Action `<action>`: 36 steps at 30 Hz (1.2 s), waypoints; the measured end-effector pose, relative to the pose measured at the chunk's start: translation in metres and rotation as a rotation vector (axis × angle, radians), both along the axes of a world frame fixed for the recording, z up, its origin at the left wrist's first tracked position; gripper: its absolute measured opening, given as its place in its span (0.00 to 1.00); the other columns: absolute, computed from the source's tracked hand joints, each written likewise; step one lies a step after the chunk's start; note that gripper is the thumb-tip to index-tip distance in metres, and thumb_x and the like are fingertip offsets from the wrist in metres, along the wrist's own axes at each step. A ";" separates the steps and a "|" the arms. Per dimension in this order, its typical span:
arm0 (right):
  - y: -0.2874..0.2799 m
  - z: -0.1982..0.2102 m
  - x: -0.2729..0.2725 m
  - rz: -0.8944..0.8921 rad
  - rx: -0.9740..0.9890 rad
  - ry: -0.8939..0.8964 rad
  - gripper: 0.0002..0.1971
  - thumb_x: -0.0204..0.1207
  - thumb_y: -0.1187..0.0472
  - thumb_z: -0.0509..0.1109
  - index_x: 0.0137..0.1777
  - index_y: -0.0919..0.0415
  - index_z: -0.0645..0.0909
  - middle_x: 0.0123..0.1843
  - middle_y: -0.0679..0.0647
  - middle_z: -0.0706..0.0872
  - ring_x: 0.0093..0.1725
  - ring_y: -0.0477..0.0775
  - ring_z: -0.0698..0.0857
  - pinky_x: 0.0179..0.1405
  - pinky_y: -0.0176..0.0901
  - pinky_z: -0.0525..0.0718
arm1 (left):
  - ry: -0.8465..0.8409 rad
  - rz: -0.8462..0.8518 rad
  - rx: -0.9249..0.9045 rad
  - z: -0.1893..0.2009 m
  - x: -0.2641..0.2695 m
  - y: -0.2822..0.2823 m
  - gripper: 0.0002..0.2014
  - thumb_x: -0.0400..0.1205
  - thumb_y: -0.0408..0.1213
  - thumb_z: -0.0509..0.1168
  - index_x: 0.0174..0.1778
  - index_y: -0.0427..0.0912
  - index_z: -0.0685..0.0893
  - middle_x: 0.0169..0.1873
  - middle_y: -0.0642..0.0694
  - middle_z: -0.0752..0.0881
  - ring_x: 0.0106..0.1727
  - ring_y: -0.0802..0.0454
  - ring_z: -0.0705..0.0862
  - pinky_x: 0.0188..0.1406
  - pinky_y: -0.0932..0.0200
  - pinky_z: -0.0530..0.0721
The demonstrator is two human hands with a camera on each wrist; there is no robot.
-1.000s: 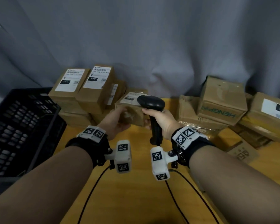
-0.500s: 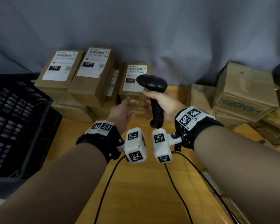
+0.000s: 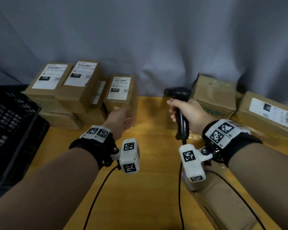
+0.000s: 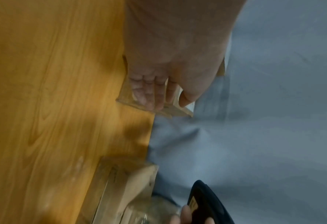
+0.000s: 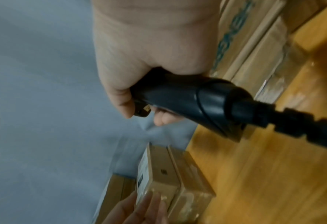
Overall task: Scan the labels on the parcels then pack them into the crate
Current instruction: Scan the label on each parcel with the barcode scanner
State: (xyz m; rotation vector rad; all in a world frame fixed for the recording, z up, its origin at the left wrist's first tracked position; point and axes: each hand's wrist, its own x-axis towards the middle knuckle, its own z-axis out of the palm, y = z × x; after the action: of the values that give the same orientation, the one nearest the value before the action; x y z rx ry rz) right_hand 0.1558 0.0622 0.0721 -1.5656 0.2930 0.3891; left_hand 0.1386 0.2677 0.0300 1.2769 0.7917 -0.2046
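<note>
A brown parcel point(image 3: 119, 90) with a white label marked 122 stands on the stack at the back of the wooden table point(image 3: 148, 188). My left hand point(image 3: 121, 118) is just in front of it with straight fingers point(image 4: 155, 94) and holds nothing; contact with the parcel point(image 5: 164, 171) cannot be told. To the right of the parcel, my right hand point(image 3: 188, 112) grips the handle of a black barcode scanner point(image 3: 176, 92), held upright above the table. The scanner's handle point(image 5: 187, 97) fills the right wrist view. A black plastic crate point(image 3: 10, 123) sits at the far left.
Two labelled parcels marked 150 point(image 3: 48, 77) point(image 3: 81, 75) lie on more boxes left of the 122 parcel. Further cardboard boxes point(image 3: 214, 95) point(image 3: 269, 113) crowd the back right. A flat box point(image 3: 223, 196) lies under my right forearm. Black cables point(image 3: 96, 193) trail over the table.
A second ago my left hand held the parcel under the scanner. It has since set the parcel on the stack and let go. The scanner has moved right, away from it.
</note>
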 end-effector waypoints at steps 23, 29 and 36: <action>-0.214 -0.016 -0.009 -0.274 -0.232 -0.137 0.11 0.73 0.58 0.76 0.53 0.59 0.81 0.42 0.51 0.87 0.53 0.56 0.86 0.66 0.58 0.80 | -0.044 -0.376 0.311 0.013 0.036 -0.207 0.30 0.81 0.58 0.63 0.76 0.49 0.68 0.60 0.48 0.72 0.63 0.44 0.76 0.69 0.45 0.78; -0.199 -0.027 0.008 -0.220 -0.186 -0.129 0.22 0.74 0.49 0.75 0.65 0.56 0.79 0.59 0.52 0.87 0.62 0.54 0.82 0.70 0.54 0.75 | -0.075 -0.416 0.277 0.016 0.051 -0.223 0.28 0.85 0.56 0.57 0.77 0.44 0.70 0.75 0.39 0.74 0.73 0.36 0.75 0.69 0.44 0.75; -0.190 -0.026 0.004 -0.307 -0.132 -0.138 0.22 0.73 0.51 0.76 0.64 0.57 0.78 0.60 0.53 0.86 0.62 0.54 0.83 0.69 0.53 0.76 | 0.017 -0.307 0.050 0.018 0.032 -0.205 0.36 0.76 0.64 0.66 0.78 0.55 0.64 0.74 0.41 0.71 0.66 0.31 0.78 0.64 0.31 0.80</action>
State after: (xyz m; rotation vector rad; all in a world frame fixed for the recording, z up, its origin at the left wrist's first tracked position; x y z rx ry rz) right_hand 0.1598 -0.1277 0.0458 -1.6363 0.4519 0.0223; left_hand 0.1705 0.0623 0.0485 1.4430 0.6152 -0.4453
